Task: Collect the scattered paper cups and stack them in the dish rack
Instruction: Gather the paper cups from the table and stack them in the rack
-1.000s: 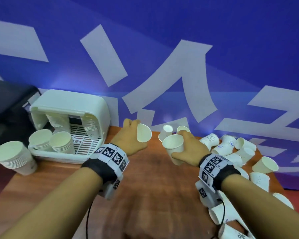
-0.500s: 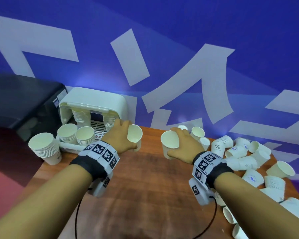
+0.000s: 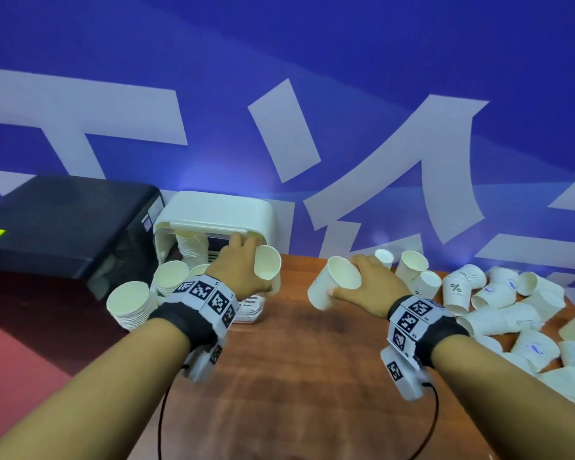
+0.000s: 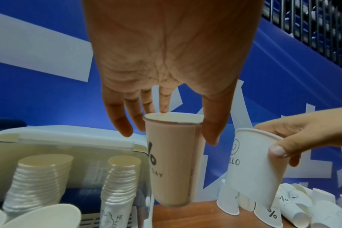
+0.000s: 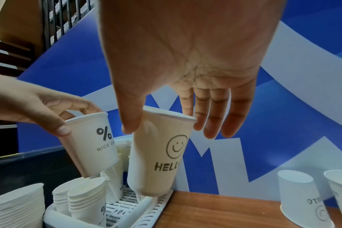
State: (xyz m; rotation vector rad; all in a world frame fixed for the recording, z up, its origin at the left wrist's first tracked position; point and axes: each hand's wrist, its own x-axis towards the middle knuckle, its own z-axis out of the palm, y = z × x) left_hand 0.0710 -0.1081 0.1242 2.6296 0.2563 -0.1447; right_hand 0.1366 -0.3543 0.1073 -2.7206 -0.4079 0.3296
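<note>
My left hand (image 3: pixel 243 270) pinches the rim of a white paper cup printed "% NICE DAY" (image 3: pixel 267 267) (image 4: pixel 172 162) (image 5: pixel 92 143), held upright over the right end of the white dish rack (image 3: pixel 213 210). My right hand (image 3: pixel 369 287) (image 5: pixel 162 123) pinches the rim of a "HELLO" smiley cup (image 3: pixel 334 282) (image 5: pixel 158 155) (image 4: pixel 256 166), in the air just right of the rack. Cup stacks (image 4: pixel 35 183) (image 5: pixel 88 199) stand inside the rack. A pile of loose cups (image 3: pixel 512 307) lies on the wooden table (image 3: pixel 296 376) at the right.
A black box (image 3: pixel 57 224) sits left of the rack. One tall cup stack (image 3: pixel 130 303) stands at the rack's front left corner. A blue wall with white shapes (image 3: pixel 279 94) rises right behind the table. Upright cups (image 3: pixel 410 265) stand behind my right hand.
Both hands have carried their cups leftward toward the rack. The left hand's cup has gone from mid-table to above the rack's right end. The view has also panned left.
</note>
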